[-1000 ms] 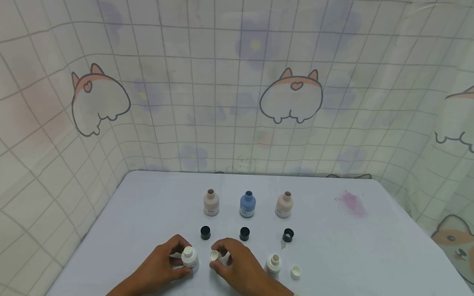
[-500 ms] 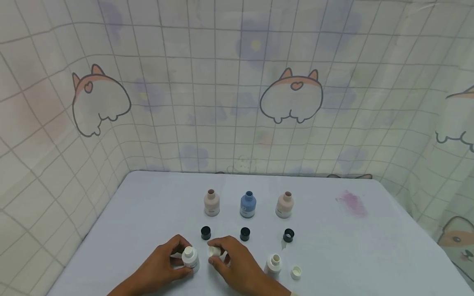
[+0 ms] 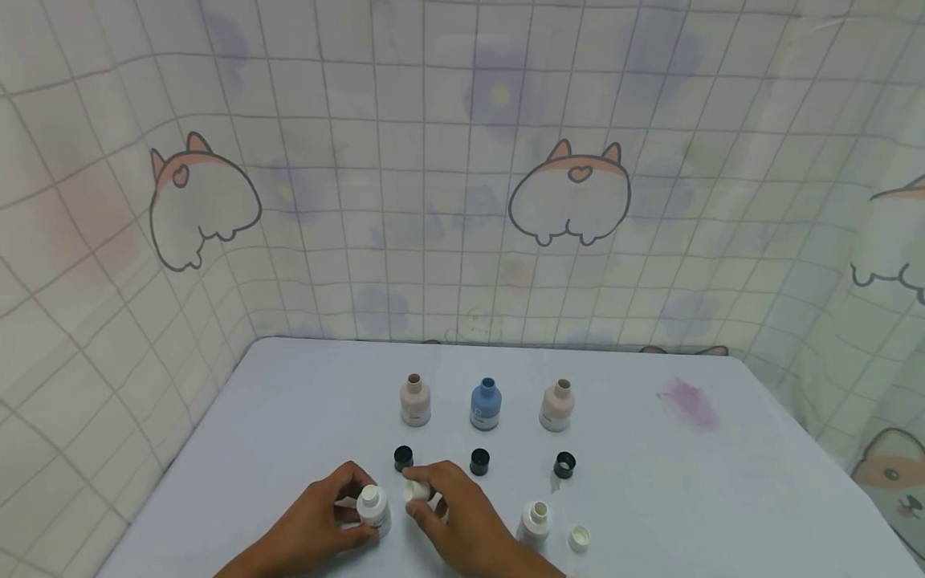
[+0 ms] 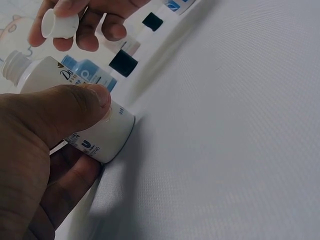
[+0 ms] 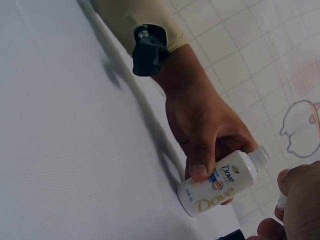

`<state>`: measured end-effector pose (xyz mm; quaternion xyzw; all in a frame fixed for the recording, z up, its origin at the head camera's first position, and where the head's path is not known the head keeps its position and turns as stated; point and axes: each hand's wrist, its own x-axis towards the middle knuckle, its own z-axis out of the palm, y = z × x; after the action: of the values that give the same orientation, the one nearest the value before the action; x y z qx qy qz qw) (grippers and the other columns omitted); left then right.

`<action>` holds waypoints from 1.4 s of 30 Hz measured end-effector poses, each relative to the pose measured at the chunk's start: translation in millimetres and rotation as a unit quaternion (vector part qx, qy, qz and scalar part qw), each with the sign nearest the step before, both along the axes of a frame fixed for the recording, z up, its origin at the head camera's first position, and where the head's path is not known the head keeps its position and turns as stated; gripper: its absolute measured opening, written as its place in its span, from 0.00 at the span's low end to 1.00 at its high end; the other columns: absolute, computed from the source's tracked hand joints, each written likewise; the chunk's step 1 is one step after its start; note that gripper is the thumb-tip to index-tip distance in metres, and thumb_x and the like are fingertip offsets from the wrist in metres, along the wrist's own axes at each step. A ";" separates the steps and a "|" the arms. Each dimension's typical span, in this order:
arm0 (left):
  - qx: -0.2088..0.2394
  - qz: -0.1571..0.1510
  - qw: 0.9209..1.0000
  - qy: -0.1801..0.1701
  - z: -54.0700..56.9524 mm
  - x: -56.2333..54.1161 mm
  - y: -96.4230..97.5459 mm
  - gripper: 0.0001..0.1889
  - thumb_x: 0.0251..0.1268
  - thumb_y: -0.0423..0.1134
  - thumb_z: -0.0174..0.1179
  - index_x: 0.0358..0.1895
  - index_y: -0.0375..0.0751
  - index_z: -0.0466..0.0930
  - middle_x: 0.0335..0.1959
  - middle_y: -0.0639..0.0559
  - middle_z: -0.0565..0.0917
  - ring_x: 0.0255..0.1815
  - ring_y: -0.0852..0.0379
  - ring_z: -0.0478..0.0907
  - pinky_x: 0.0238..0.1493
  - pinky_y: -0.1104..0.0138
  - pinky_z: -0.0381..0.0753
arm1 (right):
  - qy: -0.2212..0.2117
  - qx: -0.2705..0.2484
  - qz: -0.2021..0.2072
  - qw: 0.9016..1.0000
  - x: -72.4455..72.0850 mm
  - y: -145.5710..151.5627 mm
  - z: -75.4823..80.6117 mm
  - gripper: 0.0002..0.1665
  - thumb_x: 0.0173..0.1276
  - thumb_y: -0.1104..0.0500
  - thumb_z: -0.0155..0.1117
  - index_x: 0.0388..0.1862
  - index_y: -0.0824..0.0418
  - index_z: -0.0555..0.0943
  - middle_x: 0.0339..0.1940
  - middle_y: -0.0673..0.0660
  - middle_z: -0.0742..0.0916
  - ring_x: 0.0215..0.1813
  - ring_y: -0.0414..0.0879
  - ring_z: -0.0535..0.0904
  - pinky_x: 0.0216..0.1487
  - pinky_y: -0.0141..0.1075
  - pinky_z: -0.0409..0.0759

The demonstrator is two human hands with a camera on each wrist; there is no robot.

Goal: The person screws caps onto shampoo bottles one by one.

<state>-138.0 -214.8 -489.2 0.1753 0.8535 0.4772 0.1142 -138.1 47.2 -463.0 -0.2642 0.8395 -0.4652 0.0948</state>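
Observation:
In the head view my left hand [image 3: 318, 512] grips a small white Dove bottle [image 3: 374, 518] standing on the table, thumb and fingers on opposite sides. Its bare threaded neck shows in the left wrist view, where the thumb presses the white bottle [image 4: 117, 132]. Just to the right, my right hand [image 3: 470, 522] pinches a white cap [image 3: 417, 491] between thumb and fingers, held apart from the bottle. The left wrist view shows this cap [image 4: 62, 25] raised near the neck. The right wrist view shows the held bottle's Dove label, with the right hand partly cut off.
Right of my right hand stands another uncapped white bottle [image 3: 534, 523], beside a loose white cap [image 3: 580, 539]. Farther back, black caps [image 3: 479, 461] lie in a row before two pinkish bottles [image 3: 415, 403] and a blue bottle [image 3: 486, 406]. A pink stain [image 3: 691, 403] marks the table.
My right hand has shifted slightly left and away from me with the white cap. The cap has turned from facing up to lying more on its side. My left hand stays on the bottle.

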 end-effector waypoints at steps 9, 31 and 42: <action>-0.001 0.006 1.000 -0.011 -2.2 -0.5 0.2 0.28 0.55 0.43 0.79 0.54 0.48 0.71 0.53 0.53 0.81 0.55 0.48 0.83 0.52 0.65 0.86 | -0.006 -0.033 -0.007 0.999 0.8 -5.4 3.4 0.22 0.75 0.47 0.65 0.62 0.51 0.74 0.49 0.41 0.79 0.45 0.35 0.76 0.45 0.29 0.82; 0.024 -0.009 1.000 0.015 -3.8 -0.5 -2.4 0.28 0.55 0.44 0.79 0.54 0.47 0.71 0.51 0.53 0.81 0.53 0.55 0.84 0.53 0.66 0.85 | 0.043 -0.036 -0.005 0.998 -0.5 -14.7 1.3 0.17 0.76 0.55 0.66 0.61 0.51 0.77 0.48 0.41 0.78 0.45 0.34 0.75 0.45 0.29 0.83; 0.022 -0.012 0.999 0.025 -3.0 0.7 -2.4 0.28 0.56 0.44 0.79 0.53 0.47 0.71 0.51 0.54 0.81 0.53 0.56 0.84 0.53 0.66 0.85 | 0.055 -0.022 -0.005 0.998 -1.3 -18.9 2.7 0.18 0.76 0.52 0.65 0.62 0.49 0.78 0.48 0.40 0.78 0.43 0.32 0.75 0.42 0.27 0.82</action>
<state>-137.3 -217.2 -492.2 0.2002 0.8431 0.4901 0.0948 -139.5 28.3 -460.4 -0.2870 0.8343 -0.4691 0.0401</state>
